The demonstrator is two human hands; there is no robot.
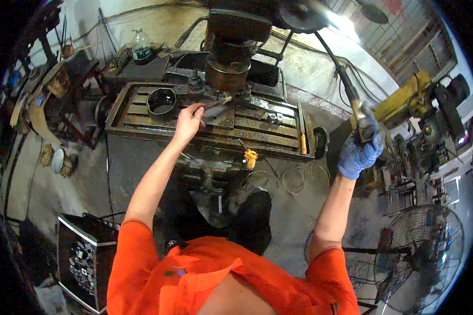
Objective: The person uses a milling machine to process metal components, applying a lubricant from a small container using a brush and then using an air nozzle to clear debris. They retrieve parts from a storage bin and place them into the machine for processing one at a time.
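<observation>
Machine head (pixel 234 29): dark and bulky, straight ahead of us.
Slotted table (pixel 142 132): directly beneath that head.
Lever (pixel 347 79): our blue-gloved right hand (pixel 358 155) grips its lower end.
Round pot (pixel 161 109): on the table's left part.
Brush (pixel 215 104): our bare left hand (pixel 189 121) pinches it over the table's middle.
Metal pieces (pixel 271 115): small, lying right of it.

White light (pixel 342 25) glares near a stained wall (pixel 320 68) above grey floor (pixel 131 163).

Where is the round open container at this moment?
In the head view, the round open container stands on the left part of the slotted machine table, to the left of the person's bare left hand.
</observation>
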